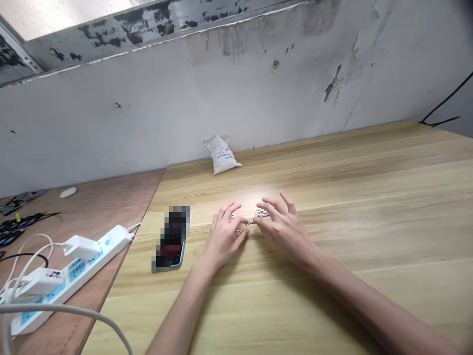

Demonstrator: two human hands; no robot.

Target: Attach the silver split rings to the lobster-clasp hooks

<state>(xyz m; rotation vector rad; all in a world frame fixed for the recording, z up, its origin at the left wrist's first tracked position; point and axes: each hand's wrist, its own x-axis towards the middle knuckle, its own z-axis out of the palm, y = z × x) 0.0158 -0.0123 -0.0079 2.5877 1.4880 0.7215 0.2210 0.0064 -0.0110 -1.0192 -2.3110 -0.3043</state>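
Observation:
Both my hands are low over the light wooden tabletop, close together. My left hand [223,231] has its thumb and index finger apart, with the index tip at one end of a small silver metal clasp [250,223]. At its other end, my right hand [283,224] pinches the clasp with its nearest fingertips while the other fingers are spread. The right thumb is mostly hidden. Behind those spread fingers lies a small pile of silver metal clasps [261,213]. A few silver metal rings [237,234] show beneath my left hand, partly covered by the fingers.
A phone [177,259], mostly blurred out, lies left of my left hand. A white plastic packet [222,155] leans near the wall. On the brown table at left is a white power strip [83,268] with chargers and cables, plus a small white case [68,193].

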